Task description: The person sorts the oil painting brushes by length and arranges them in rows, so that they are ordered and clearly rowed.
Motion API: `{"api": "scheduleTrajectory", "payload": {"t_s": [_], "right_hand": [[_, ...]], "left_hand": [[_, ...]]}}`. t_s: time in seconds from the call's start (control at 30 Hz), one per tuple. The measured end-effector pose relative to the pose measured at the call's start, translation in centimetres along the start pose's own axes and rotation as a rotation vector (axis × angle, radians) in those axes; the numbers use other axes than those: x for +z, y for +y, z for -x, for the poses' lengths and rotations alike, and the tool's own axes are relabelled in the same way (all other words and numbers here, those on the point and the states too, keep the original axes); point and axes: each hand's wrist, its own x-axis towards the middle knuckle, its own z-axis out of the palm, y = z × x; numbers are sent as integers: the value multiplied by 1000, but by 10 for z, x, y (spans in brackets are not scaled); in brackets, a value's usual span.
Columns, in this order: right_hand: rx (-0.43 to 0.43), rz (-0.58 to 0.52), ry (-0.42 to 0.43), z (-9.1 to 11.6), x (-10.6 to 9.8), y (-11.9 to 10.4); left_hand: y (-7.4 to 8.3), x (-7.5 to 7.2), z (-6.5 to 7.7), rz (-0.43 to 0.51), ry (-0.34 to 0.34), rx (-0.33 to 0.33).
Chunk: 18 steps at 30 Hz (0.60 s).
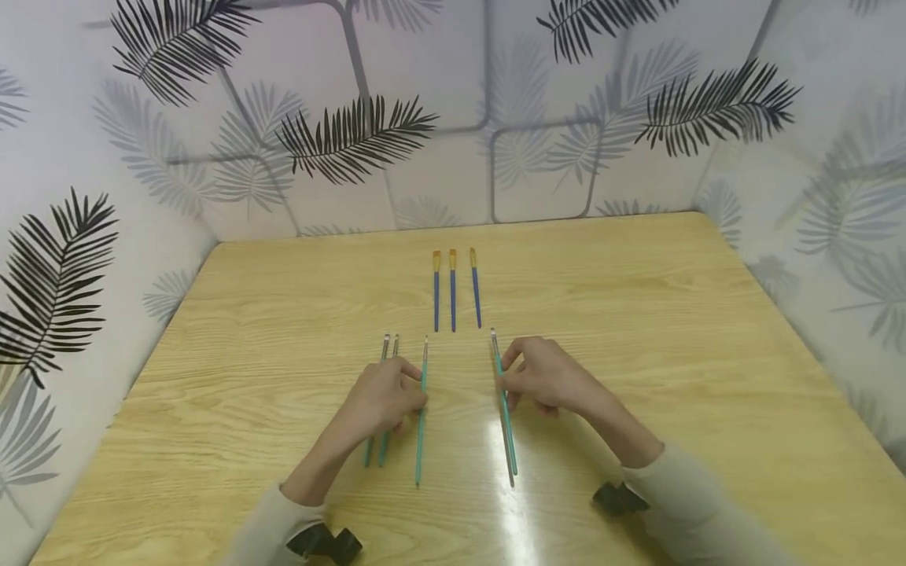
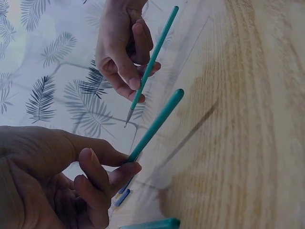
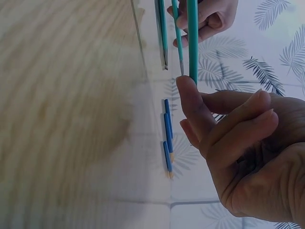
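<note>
My left hand point(image 1: 385, 395) pinches a thin teal-handled paintbrush point(image 1: 421, 444) between thumb and fingertips, its bristle end pointing toward the back wall. Right across from it, my right hand point(image 1: 543, 373) pinches another teal paintbrush point(image 1: 508, 432), tilted slightly, with a shadow beside it on the wood. Two more teal paintbrushes point(image 1: 383, 450) lie on the table under and left of the left hand, partly covered by it. In the right wrist view the held teal handle point(image 3: 192, 43) runs up from the thumb and fingertip.
Three blue-handled paintbrushes point(image 1: 453, 299) with tan bristles lie side by side farther back on the light wooden table point(image 1: 609, 275). A leaf-patterned wall point(image 1: 439, 181) borders the table's back and sides. Dark wrist devices point(image 1: 325, 542) sit by both sleeves.
</note>
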Motion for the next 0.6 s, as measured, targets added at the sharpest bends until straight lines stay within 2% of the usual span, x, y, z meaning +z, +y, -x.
{"api": "scheduleTrajectory", "payload": {"t_s": [0.17,0.6], "right_hand": [[0,0,-18,-4,6,-6],[-47,4,-50,-15,22,-16]], "left_hand": [[-1,-2,0,6,0,23],[-3,-7,1,-10,21,6]]}}
